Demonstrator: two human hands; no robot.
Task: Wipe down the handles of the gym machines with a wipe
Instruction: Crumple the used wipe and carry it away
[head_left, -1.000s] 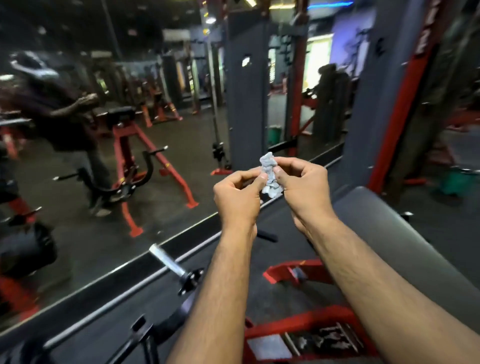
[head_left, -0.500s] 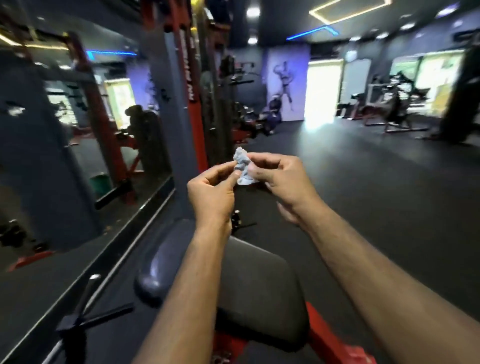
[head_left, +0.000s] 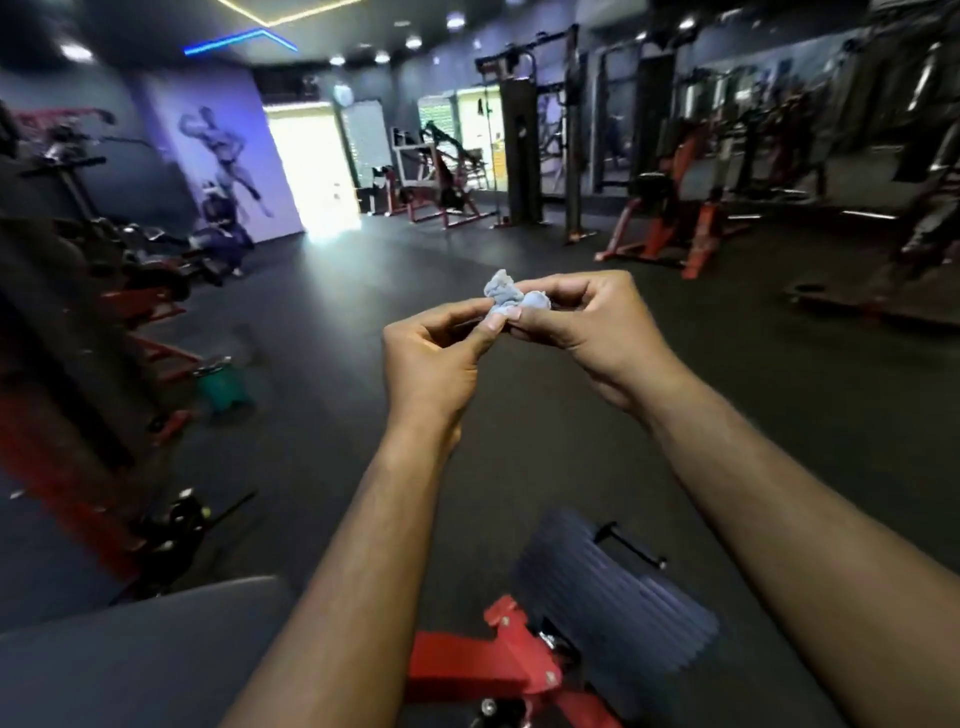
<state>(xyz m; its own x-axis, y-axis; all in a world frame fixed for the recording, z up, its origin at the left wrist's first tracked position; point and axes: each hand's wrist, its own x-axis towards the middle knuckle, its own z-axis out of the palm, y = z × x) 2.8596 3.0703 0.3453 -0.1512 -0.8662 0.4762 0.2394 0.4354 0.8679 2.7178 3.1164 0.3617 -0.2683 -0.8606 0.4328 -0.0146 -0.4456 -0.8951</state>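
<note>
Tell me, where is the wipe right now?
In the head view the crumpled wipe is mid-frame, pinched between the left hand and right hand, held in the air above the dark gym floor.

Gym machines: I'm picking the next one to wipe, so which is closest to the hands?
The red-framed machine directly below the forearms, with a ribbed black roller pad. The others stand across the floor.

No legible text, labels, brands or numbers anywhere. Wall mural (head_left: 223, 156) bears figure only, no lettering. Machine frames too blurred to read.
</note>
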